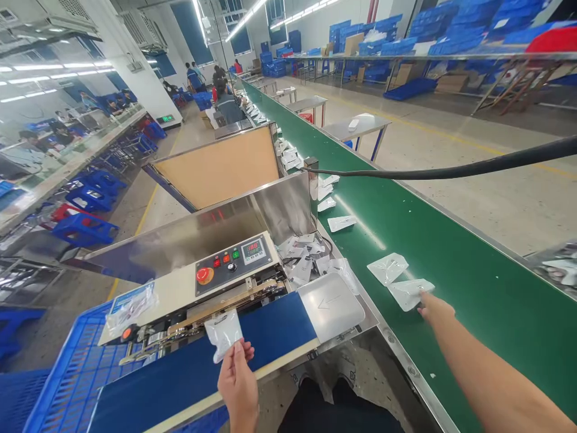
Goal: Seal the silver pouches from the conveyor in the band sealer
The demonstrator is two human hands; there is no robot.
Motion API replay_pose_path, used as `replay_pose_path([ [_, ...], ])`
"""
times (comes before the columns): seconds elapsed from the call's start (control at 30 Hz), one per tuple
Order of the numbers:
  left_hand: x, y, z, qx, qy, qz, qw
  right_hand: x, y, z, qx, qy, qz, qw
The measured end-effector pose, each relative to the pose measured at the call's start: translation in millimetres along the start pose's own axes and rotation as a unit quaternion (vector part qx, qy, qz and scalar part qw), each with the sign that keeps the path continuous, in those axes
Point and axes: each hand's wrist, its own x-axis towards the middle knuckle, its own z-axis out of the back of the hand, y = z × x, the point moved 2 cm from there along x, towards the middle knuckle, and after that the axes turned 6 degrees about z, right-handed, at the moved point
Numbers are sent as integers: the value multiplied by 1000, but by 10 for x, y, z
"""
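My left hand point(238, 373) pinches the lower edge of a white plastic pouch point(224, 332). The pouch's upper edge lies against the sealing band of a band sealer point(234, 264), above the machine's blue belt point(282, 328). Out to the right, my right hand point(435, 308) has its fingers closed on the near end of another white pouch point(408, 294), which rests on the green conveyor belt point(478, 313). A third pouch point(387, 269) lies just behind that one, touching or overlapping it.
White pouches lie heaped point(306, 258) beyond the sealer's metal end plate point(333, 304). Several more dot the conveyor's far stretch. A black cable point(433, 174) crosses above the conveyor. A blue crate point(67, 367) stands at the sealer's left, and a steel panel point(216, 231) rises behind it.
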Motion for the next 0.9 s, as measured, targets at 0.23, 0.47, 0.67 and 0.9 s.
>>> replay_pose_path([
  [0.23,-424,-154,-656,56,168,-40,983,-175,-32,253,21,-24,-72,997],
  [0.47,-939,-355,-1427,104,390,-199,893,-1151,725,349,107,151,149,971],
  [0.67,-999,-179,-1595,44,407,-106,906,-1828,1346,74,198,275,154,928],
  [0.9,-652,-182,-1387,66,427,-90,897,-1994,1531,-164,221,381,134,887],
])
